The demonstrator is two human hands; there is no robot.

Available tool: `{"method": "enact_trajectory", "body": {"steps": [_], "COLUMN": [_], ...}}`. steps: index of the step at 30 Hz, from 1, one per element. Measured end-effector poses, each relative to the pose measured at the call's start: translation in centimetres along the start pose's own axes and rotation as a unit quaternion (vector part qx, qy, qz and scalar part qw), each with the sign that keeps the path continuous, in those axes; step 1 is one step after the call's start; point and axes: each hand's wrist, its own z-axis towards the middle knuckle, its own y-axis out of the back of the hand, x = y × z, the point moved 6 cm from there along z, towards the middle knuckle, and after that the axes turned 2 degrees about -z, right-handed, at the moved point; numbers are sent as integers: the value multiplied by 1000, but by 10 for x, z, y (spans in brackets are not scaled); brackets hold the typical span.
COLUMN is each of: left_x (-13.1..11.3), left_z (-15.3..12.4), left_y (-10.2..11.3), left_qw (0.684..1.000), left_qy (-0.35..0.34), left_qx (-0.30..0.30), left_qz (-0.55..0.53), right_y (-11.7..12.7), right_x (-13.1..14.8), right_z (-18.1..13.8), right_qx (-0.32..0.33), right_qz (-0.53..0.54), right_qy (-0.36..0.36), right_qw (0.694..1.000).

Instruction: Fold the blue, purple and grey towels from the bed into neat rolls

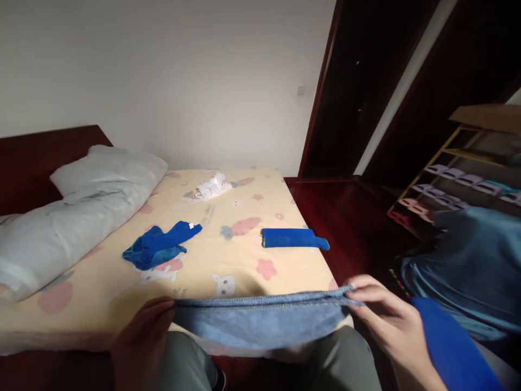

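Note:
A piece of blue denim clothing (260,321) with a stitched edge is stretched between my hands over the near edge of the bed. My left hand (142,331) pinches its left end, and my right hand (386,312) grips the right end between thumb and fingers. Beyond it on the bed lie a crumpled blue garment (157,247) at left and a flat, folded blue cloth (288,238) near the right edge. Farther back rests a small white bundle (214,186). None of these touches my hands.
A grey quilt (89,212) is heaped along the left of the bed, whose sheet (244,271) has carrot and rabbit prints. At right, dark teal fabric (468,271) sits in front of a shoe rack (448,146) holding several slippers. A dark door (358,81) stands behind.

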Motion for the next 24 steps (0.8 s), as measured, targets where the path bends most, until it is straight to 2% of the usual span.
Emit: {"method": "enact_trajectory", "body": {"steps": [4, 7, 11, 14, 16, 18, 20, 24], "left_x": [30, 65, 121, 179, 217, 245, 265, 281], "left_z": [15, 33, 48, 45, 40, 35, 32, 29], "left_y": [-43, -94, -188, -253, -282, -300, -309, -313], "left_qw": [992, 977, 936, 929, 932, 934, 935, 938], "left_qy": [63, 132, 198, 239, 253, 255, 249, 225], "left_qx": [90, 148, 204, 219, 218, 219, 226, 250], "left_qz": [-55, -73, -208, -178, -144, -123, -108, -89], "right_y": [13, 4, -31, -66, -84, -96, -103, -110], "right_x": [-32, -78, -175, -260, -310, -347, -370, -389], "right_z": [-26, -22, 1, 14, 15, 13, 9, 1], "right_qx": [5, -1, -2, 26, 34, 36, 41, 70], "right_qz": [-19, -12, -4, -30, -64, -88, -99, -99], "right_qy": [-82, -147, -234, -298, -340, -359, -363, -366], "right_qw": [996, 989, 972, 954, 938, 929, 926, 923]}}
